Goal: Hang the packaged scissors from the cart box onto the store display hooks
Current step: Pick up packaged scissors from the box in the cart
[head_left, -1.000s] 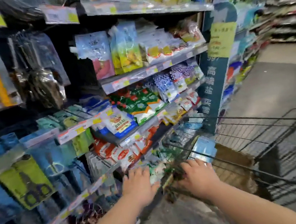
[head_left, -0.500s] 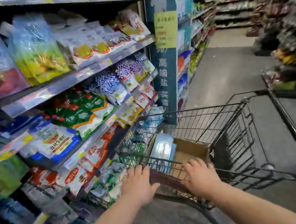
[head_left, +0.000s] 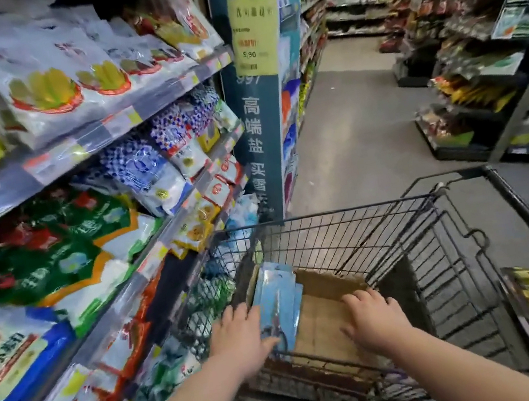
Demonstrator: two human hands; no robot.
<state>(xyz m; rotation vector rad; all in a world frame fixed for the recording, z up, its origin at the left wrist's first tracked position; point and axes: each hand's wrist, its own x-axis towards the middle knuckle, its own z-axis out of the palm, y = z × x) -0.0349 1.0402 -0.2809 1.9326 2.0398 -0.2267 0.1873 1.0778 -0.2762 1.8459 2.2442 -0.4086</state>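
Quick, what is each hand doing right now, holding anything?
Left hand: fingers spread open, resting against the blue scissors pack, not gripping it.
Right hand: open, palm down over the cardboard box, holding nothing.

A wire cart point(head_left: 366, 239) stands at the lower centre of the frame, with a cardboard box point(head_left: 323, 316) inside it and the packaged scissors point(head_left: 281, 301) upright against the box's left side. Shelves point(head_left: 113, 127) stacked with bagged goods fill the left of the frame, ending at an upright sign panel point(head_left: 262, 131) just beyond the cart. The aisle floor point(head_left: 360, 136) runs toward the upper centre, with more shelving point(head_left: 490, 60) at the right.
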